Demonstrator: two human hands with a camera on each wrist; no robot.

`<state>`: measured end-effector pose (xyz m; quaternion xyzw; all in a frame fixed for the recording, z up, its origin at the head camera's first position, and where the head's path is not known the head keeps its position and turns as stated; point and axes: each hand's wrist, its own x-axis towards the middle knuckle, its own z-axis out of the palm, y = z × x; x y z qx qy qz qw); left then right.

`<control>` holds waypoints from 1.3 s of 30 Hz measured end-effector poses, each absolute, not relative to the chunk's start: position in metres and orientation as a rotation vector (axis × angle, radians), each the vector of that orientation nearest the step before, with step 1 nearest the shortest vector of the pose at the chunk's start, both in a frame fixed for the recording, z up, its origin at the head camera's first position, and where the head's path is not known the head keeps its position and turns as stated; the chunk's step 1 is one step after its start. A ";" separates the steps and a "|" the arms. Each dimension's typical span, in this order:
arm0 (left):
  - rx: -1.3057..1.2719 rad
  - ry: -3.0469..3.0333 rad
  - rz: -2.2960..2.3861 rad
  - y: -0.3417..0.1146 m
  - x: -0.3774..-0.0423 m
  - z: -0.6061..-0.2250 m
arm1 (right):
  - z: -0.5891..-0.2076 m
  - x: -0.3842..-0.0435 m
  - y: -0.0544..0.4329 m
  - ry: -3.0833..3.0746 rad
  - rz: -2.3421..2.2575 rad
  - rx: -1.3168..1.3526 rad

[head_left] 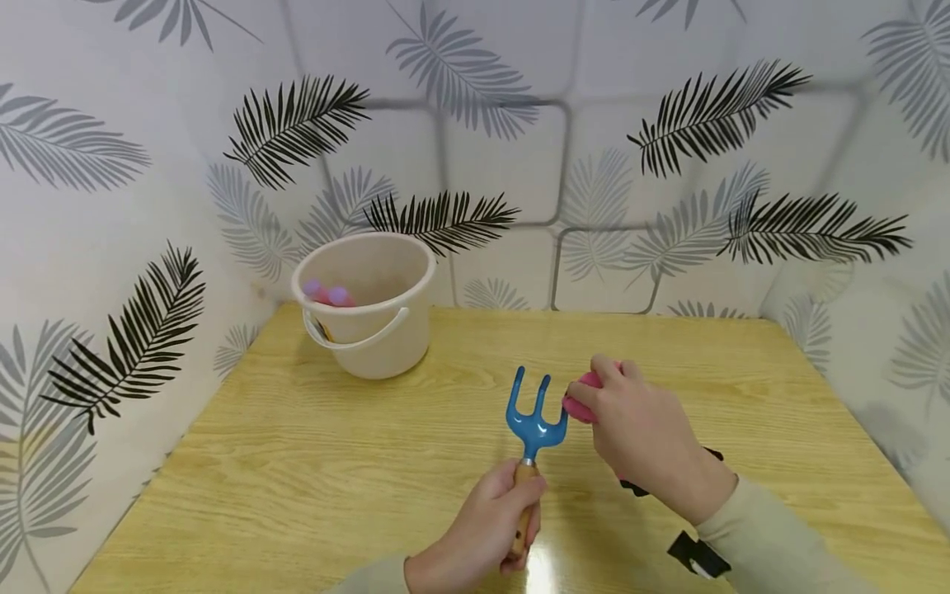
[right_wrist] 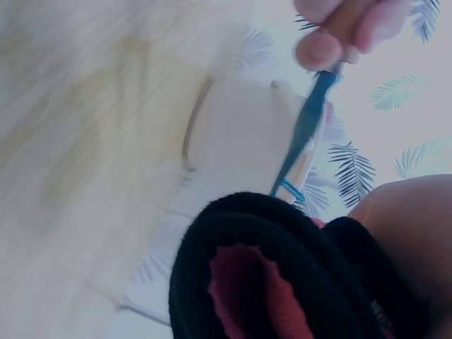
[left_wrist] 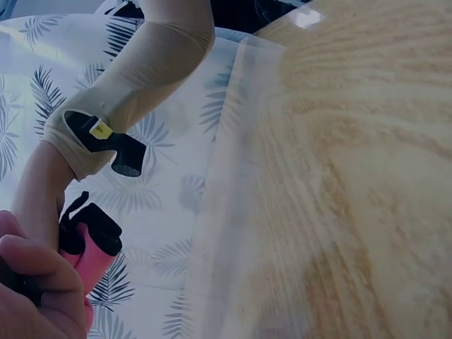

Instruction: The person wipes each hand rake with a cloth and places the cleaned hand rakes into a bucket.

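Note:
My left hand [head_left: 482, 520] grips the wooden handle of a blue three-pronged hand fork [head_left: 532, 429], its prongs pointing away from me. In my right hand [head_left: 649, 433] is a pink cloth thing [head_left: 582, 406] with black edging, held against the fork's right prong, whose tip it hides. The right wrist view shows the thick black edge [right_wrist: 233, 219] curled round a pink inside, with the fork [right_wrist: 308, 127] just beyond. Seen from the left wrist, the pink cloth [left_wrist: 92, 265] hangs below the right hand, and the fork is out of sight.
A cream bucket [head_left: 386, 342] with its handle [head_left: 371, 337] lowered stands at the back left of the wooden table [head_left: 334, 462]. Pink things with purple tops [head_left: 334, 297] show inside it. A leaf-patterned covering [head_left: 505, 165] walls in the back and sides.

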<state>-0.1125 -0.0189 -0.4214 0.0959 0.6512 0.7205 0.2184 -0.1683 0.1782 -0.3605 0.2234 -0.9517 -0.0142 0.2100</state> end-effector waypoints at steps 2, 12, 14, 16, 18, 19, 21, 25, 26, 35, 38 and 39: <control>0.253 1.823 1.992 -0.019 -0.113 -0.420 | -0.361 -0.169 0.177 -2.617 -0.037 0.634; 0.238 1.888 2.015 -0.018 -0.120 -0.419 | -0.347 -0.138 0.154 -2.578 -0.033 0.825; 0.263 1.884 2.025 -0.018 -0.121 -0.419 | -0.346 -0.136 0.152 -2.559 -0.044 0.834; 0.276 1.870 2.030 -0.017 -0.121 -0.418 | -0.346 -0.137 0.151 -2.575 -0.046 0.823; 0.278 1.857 2.030 -0.017 -0.120 -0.418 | -0.348 -0.143 0.155 -2.611 -0.050 0.791; 0.276 1.851 2.027 -0.017 -0.119 -0.418 | -0.349 -0.147 0.157 -2.633 -0.047 0.766; 0.274 1.836 2.020 -0.017 -0.116 -0.418 | -0.352 -0.156 0.164 -2.663 -0.045 0.715; 0.258 1.821 2.002 -0.016 -0.113 -0.420 | -0.356 -0.164 0.171 -2.677 -0.055 0.677; 0.248 1.824 2.003 -0.016 -0.113 -0.421 | -0.356 -0.163 0.170 -2.668 -0.057 0.700; 0.243 1.858 1.998 -0.015 -0.120 -0.420 | -0.339 -0.133 0.150 -2.618 -0.017 0.863; 0.244 1.866 2.003 -0.015 -0.120 -0.420 | -0.339 -0.138 0.152 -2.640 -0.033 0.843; 0.243 1.872 2.007 -0.015 -0.120 -0.420 | -0.339 -0.140 0.154 -2.655 -0.037 0.828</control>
